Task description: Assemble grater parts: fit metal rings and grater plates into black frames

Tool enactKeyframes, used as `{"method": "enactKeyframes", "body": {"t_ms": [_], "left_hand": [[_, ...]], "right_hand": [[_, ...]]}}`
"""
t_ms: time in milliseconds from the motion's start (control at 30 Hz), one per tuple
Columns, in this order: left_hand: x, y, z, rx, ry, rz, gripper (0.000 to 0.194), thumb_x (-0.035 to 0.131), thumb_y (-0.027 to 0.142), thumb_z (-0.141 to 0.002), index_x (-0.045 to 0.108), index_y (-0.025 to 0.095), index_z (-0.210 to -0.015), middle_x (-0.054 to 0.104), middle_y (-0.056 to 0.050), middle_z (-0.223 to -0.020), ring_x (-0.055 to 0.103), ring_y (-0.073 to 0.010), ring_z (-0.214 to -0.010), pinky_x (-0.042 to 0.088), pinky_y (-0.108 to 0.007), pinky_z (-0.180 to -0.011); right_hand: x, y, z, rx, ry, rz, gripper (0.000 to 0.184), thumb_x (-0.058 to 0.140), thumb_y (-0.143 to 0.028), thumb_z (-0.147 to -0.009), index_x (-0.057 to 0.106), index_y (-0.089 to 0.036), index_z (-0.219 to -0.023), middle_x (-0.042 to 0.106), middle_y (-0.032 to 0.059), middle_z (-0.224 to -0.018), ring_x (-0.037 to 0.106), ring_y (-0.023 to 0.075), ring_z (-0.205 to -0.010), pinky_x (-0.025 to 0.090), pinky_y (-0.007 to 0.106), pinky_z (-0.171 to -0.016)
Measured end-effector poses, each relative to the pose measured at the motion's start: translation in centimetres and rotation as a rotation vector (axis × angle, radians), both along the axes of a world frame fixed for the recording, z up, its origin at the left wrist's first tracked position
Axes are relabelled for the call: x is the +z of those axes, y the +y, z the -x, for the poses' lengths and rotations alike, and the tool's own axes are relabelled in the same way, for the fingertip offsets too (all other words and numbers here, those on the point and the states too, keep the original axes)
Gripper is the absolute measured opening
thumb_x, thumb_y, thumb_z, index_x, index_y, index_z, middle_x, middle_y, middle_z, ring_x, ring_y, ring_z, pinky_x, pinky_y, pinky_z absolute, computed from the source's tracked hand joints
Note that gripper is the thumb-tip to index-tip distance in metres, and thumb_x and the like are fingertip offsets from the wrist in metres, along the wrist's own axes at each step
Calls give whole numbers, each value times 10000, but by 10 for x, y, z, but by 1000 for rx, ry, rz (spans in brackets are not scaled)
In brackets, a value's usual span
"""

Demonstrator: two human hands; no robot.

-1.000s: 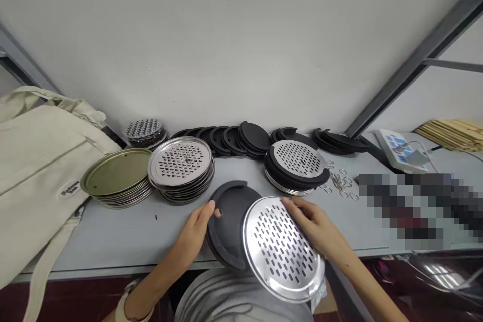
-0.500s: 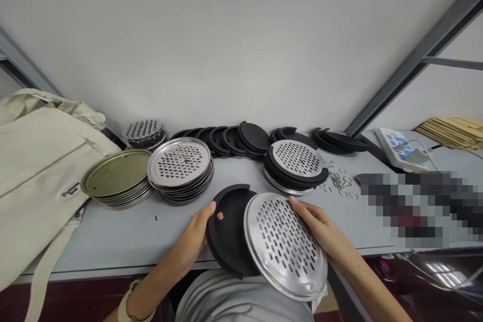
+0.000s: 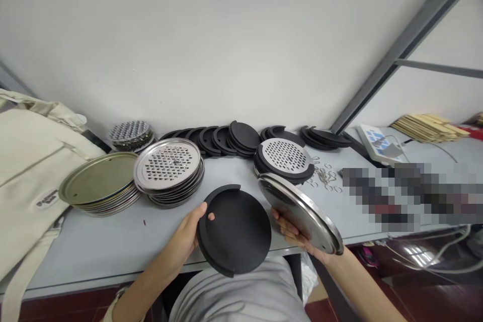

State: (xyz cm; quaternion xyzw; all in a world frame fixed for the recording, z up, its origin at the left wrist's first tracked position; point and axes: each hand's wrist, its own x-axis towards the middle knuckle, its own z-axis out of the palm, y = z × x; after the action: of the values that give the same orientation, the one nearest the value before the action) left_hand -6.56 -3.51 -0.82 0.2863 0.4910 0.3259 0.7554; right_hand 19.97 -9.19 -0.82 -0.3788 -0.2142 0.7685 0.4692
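Bench point(image 3: 94, 234), steel disc point(image 3: 298, 214) tilted down-right

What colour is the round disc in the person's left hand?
The disc is matte black, clearest in the head view.

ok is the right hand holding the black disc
No, the right hand holds a tilted round metal plate; the black disc is in the left hand.
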Motion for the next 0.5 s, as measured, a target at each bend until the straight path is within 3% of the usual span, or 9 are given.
{"method": "enactKeyframes", "body": {"t_ms": [167, 300, 433, 500], "left_hand": [[-2, -1, 3, -30, 12, -17, 380, 614, 476, -829, 663, 124, -961, 710, -69, -919, 653, -215, -926, 534, -285, -813], [-5, 1, 4, -27, -10, -4, 340, 653, 418, -803, 664, 115, -958, 709, -68, -888, 659, -203, -855, 547, -291, -771], [2, 3, 3, -45, 16, -16, 290, 682, 394, -762, 657, 121, -859, 707, -61, -834, 663, -203, -795, 547, -291, -729], [8, 3, 5, -141, 49, -81, 342, 666, 436, -766, 651, 126, -909, 700, -52, -759, 666, -213, -736, 542, -307, -720]], "right_hand": [[-20, 4, -6, 101, 245, -32, 141, 583, -242, -846, 614, -105, -829, 455, -52, -505, 276, 19, -344, 223, 122, -310], [-30, 6, -8, 88, 276, -34, 93, 534, -198, -873, 589, -129, -845, 466, -53, -555, 280, 22, -352, 233, 101, -300], [-30, 5, -7, 70, 266, -40, 66, 540, -180, -869, 586, -142, -841, 479, -49, -572, 296, 29, -351, 257, 107, -299], [-24, 4, -4, 60, 209, -35, 93, 577, -223, -856, 606, -138, -833, 477, -51, -540, 318, 33, -346, 274, 119, -303]]}}
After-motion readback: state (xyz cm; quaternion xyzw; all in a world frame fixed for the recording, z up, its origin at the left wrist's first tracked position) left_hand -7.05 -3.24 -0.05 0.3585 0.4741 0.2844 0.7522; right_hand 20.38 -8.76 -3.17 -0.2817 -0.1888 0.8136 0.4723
